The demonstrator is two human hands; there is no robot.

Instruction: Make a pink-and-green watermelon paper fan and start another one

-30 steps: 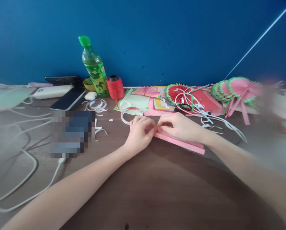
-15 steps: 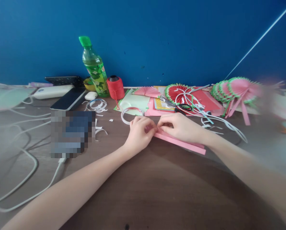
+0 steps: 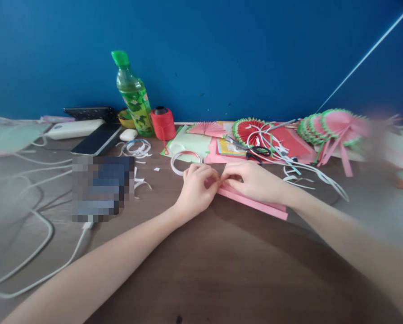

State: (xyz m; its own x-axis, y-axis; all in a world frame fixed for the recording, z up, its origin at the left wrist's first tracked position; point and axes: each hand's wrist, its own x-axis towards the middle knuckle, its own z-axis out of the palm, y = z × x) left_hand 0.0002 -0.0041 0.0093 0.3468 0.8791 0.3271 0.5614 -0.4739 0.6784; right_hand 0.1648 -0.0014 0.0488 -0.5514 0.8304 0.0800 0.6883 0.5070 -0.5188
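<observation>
My bare left hand (image 3: 198, 186) and bare right hand (image 3: 253, 180) meet over a long, narrow band of folded pink paper (image 3: 264, 207) on a dark brown, wood-look tabletop (image 3: 201, 261). Both hands grasp the paper: thumbs and fingers pinch close together at its left end, while the rest slants out below my right hand toward a bare right tip. The exact grip under the fingertips is hidden.

The band looks light and thin, stiff enough along its straight fold to hold a line, yet likely to crumple or spring open under a careless squeeze. I judge it dry and matt, easy to grip, best taken by the creased edges or the two ends, with light pressure.

Behind my hands, a pink half-round paper fan (image 3: 206, 130) shows fine, sharp pleats; a red pleated paper disc with a green zigzag rim (image 3: 243, 130) lies near metal scissors with black loop handles (image 3: 262, 151). A squat spool of glossy red thread (image 3: 163, 126) stands beside a clear plastic bottle with a green cap (image 3: 133, 101), before a smooth, flat blue wall (image 3: 201, 54).
</observation>
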